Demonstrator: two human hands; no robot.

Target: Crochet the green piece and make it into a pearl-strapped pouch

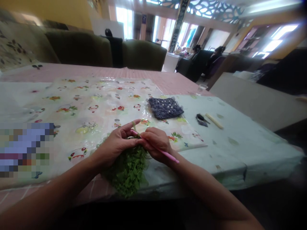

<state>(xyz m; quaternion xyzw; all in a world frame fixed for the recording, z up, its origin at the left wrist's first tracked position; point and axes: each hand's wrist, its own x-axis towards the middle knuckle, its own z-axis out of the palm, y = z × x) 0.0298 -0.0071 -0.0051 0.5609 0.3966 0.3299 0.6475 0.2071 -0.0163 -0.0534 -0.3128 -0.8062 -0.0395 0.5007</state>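
A pink crochet hook [168, 156] is gripped in my right hand [155, 142], its handle slanting down to the right past the wrist. The hook's tip meets green yarn by my left hand [117, 142]. That hand pinches the upper edge of a ruffled green crochet piece [129, 169], which hangs down over the table's front edge. A strand of the yarn runs over the raised left index finger. My fingers partly hide the stitches where the hook works. Beyond my hands lies a dark blue-grey crocheted piece [165, 108] dotted with white beads.
On the pale green cloth [235, 134] at right lie small black scissors [202, 118] and a cream-coloured stick [214, 121]. A clear plastic cup [201, 89] stands farther back. At left is a blurred-out bluish object [26, 147]. Armchairs [144, 54] line the far side; people [217, 54] sit behind.
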